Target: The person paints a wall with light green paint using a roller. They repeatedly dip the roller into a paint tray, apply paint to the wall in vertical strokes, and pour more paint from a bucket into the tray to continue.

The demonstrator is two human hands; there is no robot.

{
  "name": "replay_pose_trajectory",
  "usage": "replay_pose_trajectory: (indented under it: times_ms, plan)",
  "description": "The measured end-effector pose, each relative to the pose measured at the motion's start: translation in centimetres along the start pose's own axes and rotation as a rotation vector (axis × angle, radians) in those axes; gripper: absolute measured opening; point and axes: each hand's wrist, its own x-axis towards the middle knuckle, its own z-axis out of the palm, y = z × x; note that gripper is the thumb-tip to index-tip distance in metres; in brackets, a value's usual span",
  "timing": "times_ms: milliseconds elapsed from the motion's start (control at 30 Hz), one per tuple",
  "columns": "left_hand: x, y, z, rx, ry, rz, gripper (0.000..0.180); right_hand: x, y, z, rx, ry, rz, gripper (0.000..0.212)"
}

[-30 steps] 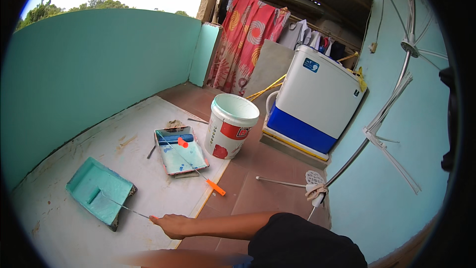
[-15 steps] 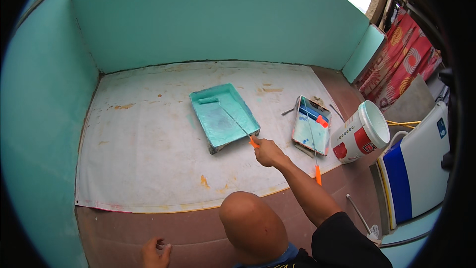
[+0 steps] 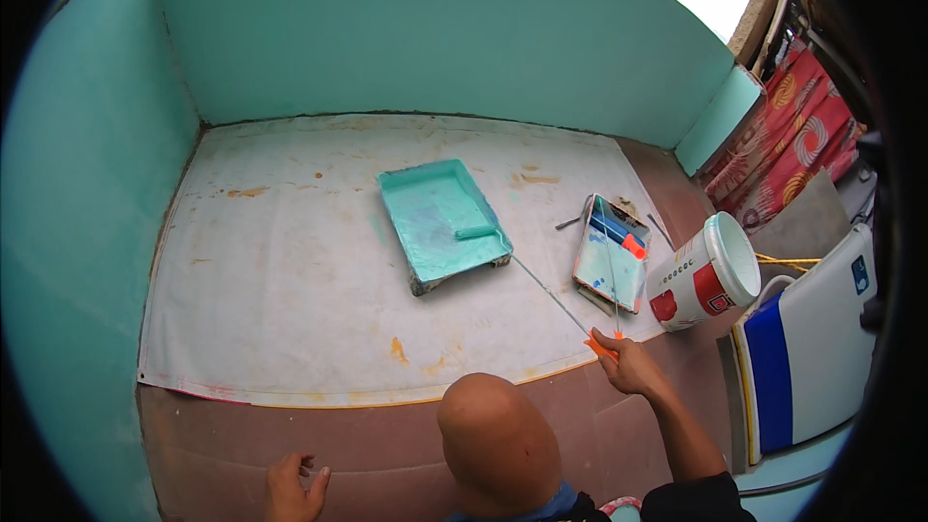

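My right hand (image 3: 626, 364) is closed around the orange handle of a small paint roller (image 3: 477, 231). Its long thin metal rod runs up and left to the teal-coated roller head, which rests on the sloped part of the teal paint tray (image 3: 425, 203). The tray sits on a stained white sheet (image 3: 280, 300), its inside coated with wet-looking teal paint. My left hand (image 3: 295, 489) hangs low at the lower left, holding nothing, thumb and fingers apart. My bent knee (image 3: 498, 440) shows between the hands.
Right of the teal tray, a smaller tray (image 3: 601, 275) holds a blue tool with an orange end and another thin-rodded roller. A white-and-red bucket (image 3: 691, 280) tilts beside it. Teal walls (image 3: 435, 29) border the sheet. A white-and-blue box (image 3: 807, 338) stands at the right.
My right hand has moved right and toward me, drawing the roller head down the tray from its far left to its near right part. My left hand has barely moved.
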Motion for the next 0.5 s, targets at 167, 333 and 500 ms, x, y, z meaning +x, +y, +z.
replay_pose_trajectory:
  times_ms: [167,333,500]
  plan:
    - [-0.5,0.6,-0.4,0.037,0.014,-0.017,0.03,8.4,-0.9,-0.2,-0.017,-0.014,-0.082,0.052]
    - [-0.8,1.2,-0.3,0.049,0.05,0.045,0.033,14.3,-4.4,-1.7,-0.078,-0.021,-0.094,0.051]
    - [-0.3,1.8,0.1,0.068,0.04,0.073,0.031,21.2,-7.9,-1.7,-0.064,-0.033,-0.102,0.051]
